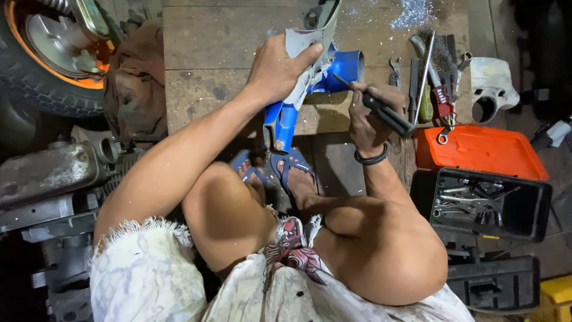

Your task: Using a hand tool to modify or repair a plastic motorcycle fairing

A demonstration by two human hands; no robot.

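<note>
1. A wooden platform (pixel 202 53) is seen across the top of the view, with metal filings scattered at about 1 o'clock.
2. A tyre with an orange rim (pixel 53 59) is placed at 10 o'clock, and a grey engine block (pixel 47 173) lies at 9 o'clock.
3. An open orange tool case (pixel 479 152) is set at 3 o'clock, with its black tray of sockets (pixel 488 206) just below it.
4. A blue metal frame part (pixel 286 116) is held near the centre, slightly towards 12 o'clock. Its long axis runs from about 6 o'clock up to 12 o'clock, tilted a little towards 1 o'clock; the lower end rests by the feet in blue sandals (pixel 292 164), and a short blue tube mouth (pixel 345 68) branches off, facing 3 o'clock.
5. The upper end is gripped by the left hand (pixel 277 68), its fingers wrapped closed around the grey, paint-stripped section.
6. A dark-handled pointed tool (pixel 381 110) is clenched in the right hand (pixel 369 116), its tip directed towards 10 o'clock at the blue tube.
7. Loose wrenches and brushes (pixel 432 77) are laid at 2 o'clock.
</note>
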